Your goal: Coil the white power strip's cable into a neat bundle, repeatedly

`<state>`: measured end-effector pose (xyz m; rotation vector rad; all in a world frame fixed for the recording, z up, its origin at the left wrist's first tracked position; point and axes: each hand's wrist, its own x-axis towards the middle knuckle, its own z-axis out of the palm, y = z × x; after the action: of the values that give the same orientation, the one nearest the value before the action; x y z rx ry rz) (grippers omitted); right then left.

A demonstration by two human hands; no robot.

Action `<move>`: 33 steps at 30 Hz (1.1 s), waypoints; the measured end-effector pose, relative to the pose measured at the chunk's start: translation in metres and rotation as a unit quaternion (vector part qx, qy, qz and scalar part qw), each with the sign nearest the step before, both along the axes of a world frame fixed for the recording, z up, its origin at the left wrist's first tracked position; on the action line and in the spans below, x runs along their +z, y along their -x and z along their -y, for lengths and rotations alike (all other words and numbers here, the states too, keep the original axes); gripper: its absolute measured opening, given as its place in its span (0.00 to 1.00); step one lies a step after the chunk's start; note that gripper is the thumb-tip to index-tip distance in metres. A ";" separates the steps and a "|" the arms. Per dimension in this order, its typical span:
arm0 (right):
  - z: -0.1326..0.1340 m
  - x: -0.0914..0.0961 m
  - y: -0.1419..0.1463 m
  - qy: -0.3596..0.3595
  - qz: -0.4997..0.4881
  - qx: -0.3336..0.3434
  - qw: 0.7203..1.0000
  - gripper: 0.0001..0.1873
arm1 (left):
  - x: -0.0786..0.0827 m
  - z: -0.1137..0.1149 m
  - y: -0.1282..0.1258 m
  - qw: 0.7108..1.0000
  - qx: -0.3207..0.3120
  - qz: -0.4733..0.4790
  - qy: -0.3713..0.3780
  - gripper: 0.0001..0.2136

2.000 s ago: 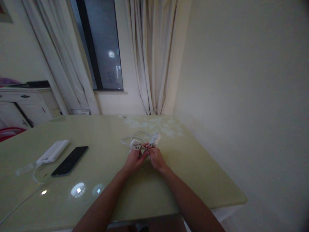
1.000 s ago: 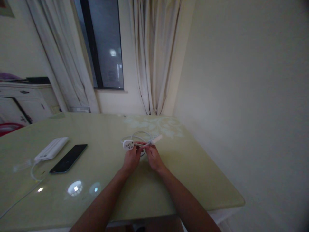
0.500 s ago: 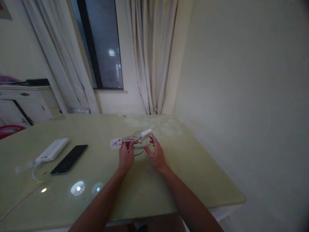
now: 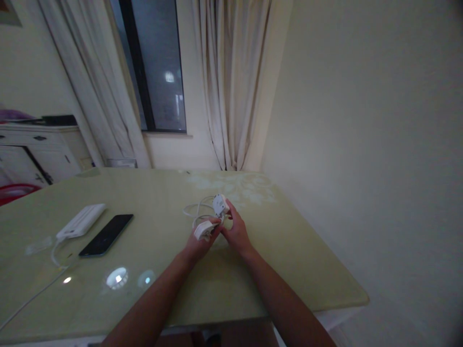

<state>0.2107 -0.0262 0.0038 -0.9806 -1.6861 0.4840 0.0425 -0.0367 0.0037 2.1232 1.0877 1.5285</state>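
Both my hands meet over the middle of the pale green glossy table [image 4: 289, 260]. My left hand [image 4: 198, 245] is closed round a small white block-shaped connector [image 4: 202, 229]. My right hand [image 4: 237, 232] pinches a round white plug [image 4: 219, 204] just above it. A thin white cable [image 4: 195, 210] joins the two pieces and loops on the table behind my hands.
To the left lie a black phone [image 4: 106, 234] and a white power bank [image 4: 80, 221] with its own white lead trailing toward the near left edge. A window with pale curtains is behind the table; a wall runs along its right side. A white cabinet stands far left.
The two white cable ends have swapped about between my hands: the plug went out to the left and now sits in my right hand, the block in my left. My hands closed together again.
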 end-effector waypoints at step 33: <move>0.006 0.017 0.004 0.075 -0.047 -0.034 0.996 0.19 | 0.014 -0.008 0.012 0.966 0.000 0.218 0.136 0.24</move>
<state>0.2069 -0.0325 0.0209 -1.1025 -1.5434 0.6085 0.0308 -0.0291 0.0174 1.5120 1.0606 1.6336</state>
